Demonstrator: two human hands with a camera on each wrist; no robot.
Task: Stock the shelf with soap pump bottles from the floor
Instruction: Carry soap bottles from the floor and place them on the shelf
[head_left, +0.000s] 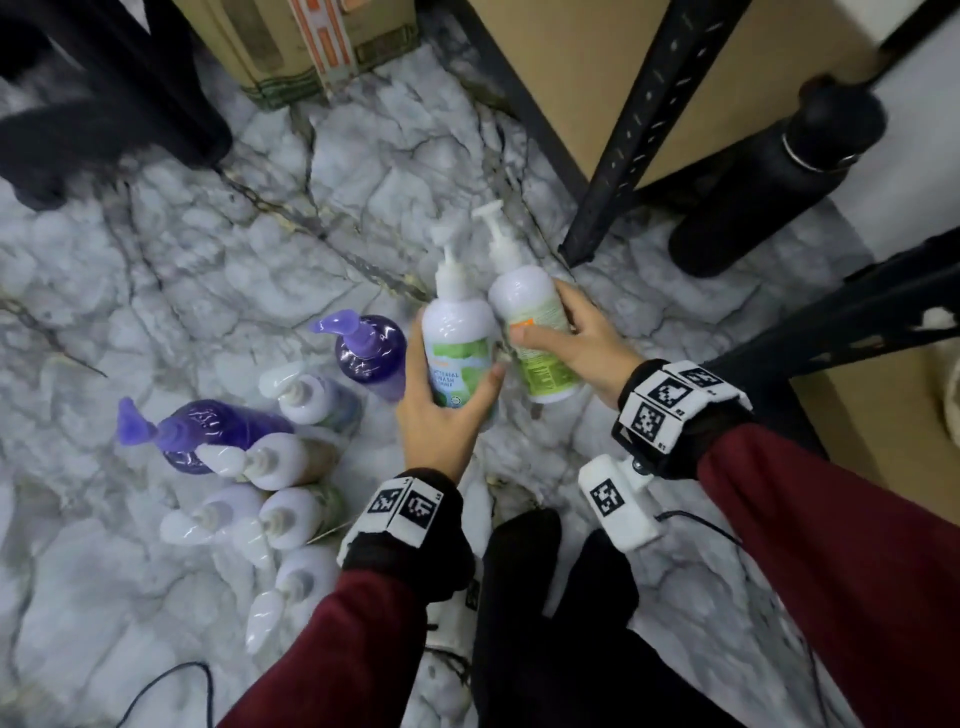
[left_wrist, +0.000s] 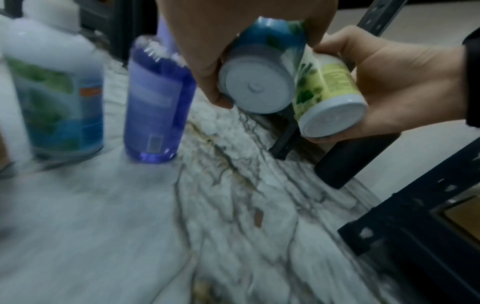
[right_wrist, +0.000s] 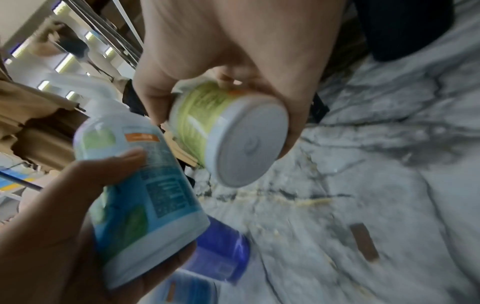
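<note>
My left hand (head_left: 441, 410) grips a white pump bottle with a blue-green label (head_left: 457, 338), lifted off the floor; its round base (left_wrist: 255, 87) shows in the left wrist view. My right hand (head_left: 576, 348) holds a white pump bottle with a yellow-green label (head_left: 535, 322) beside it, base (right_wrist: 249, 144) toward the right wrist camera. The two bottles touch side by side. Several more pump bottles stand on the marble floor at the left, among them a purple one (head_left: 371, 353) and a second purple one (head_left: 218, 434), plus white ones (head_left: 291, 457).
A black metal shelf post (head_left: 628, 140) meets the floor just right of the held bottles, with a wooden shelf board (head_left: 587, 67) behind. A black flask (head_left: 769, 182) stands at the right. A cardboard box (head_left: 301, 47) sits at the top. My dark-socked feet (head_left: 550, 582) are below.
</note>
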